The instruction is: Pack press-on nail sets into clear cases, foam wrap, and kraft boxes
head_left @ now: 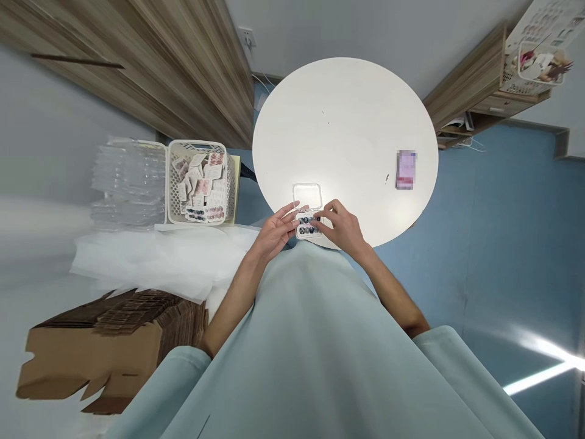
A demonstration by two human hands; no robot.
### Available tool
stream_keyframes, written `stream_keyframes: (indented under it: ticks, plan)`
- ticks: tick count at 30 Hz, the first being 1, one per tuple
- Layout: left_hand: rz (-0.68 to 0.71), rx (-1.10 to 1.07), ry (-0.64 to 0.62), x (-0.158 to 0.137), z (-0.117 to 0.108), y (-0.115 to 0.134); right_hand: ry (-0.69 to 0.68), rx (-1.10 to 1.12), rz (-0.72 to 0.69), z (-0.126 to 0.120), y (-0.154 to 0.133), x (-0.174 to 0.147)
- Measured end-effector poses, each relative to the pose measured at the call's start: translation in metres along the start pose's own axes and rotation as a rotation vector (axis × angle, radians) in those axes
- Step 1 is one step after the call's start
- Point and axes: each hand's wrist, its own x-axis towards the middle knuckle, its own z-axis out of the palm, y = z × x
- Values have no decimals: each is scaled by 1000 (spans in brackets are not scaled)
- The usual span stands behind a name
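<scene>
At the near edge of the round table is a small clear plastic case (302,235). Its transparent lid (308,185) stands open on the far side. Two rows of dark, glossy press-on nails (307,230) lie inside. My left hand (275,231) grips the case from the left, thumb at its side and fingers reaching behind. From the right, my right hand (342,227) has thumb and fingers closed over the upper right nails; what lies between the fingertips is hidden.
A pink-purple block (406,169), blurred, lies on the white table (347,116). Left stand a white basket (197,145) of nail cards, stacked clear plastic trays (128,183), white sheets (150,253) and folded cardboard boxes (95,360). A wooden cabinet (479,73) stands right.
</scene>
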Motion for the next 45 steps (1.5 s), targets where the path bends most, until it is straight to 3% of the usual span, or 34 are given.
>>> stream_keyframes:
  ticks: [5, 11, 16, 22, 27, 34, 45]
  plan:
    - [-24, -3, -43, -5, -3, 3, 241, 281, 196, -6, 10, 20]
    - [-67, 0, -76, -10, -10, -2, 135, 544, 366, 8, 23, 47]
    - [-79, -3, -50, -11, -16, -8, 147, 551, 362, 11, 19, 51]
    - [-68, -26, -17, -9, -17, -10, 153, 513, 231, -9, -2, 42]
    - [-43, -61, 29, -6, -13, -6, 30, 538, 149, -25, -16, 22]
    - [-1, -50, 3, -6, -8, 4, -101, 571, 180, -22, -3, -9]
    - [39, 29, -13, -10, -1, 9, -77, 573, 311, -18, 1, -23]
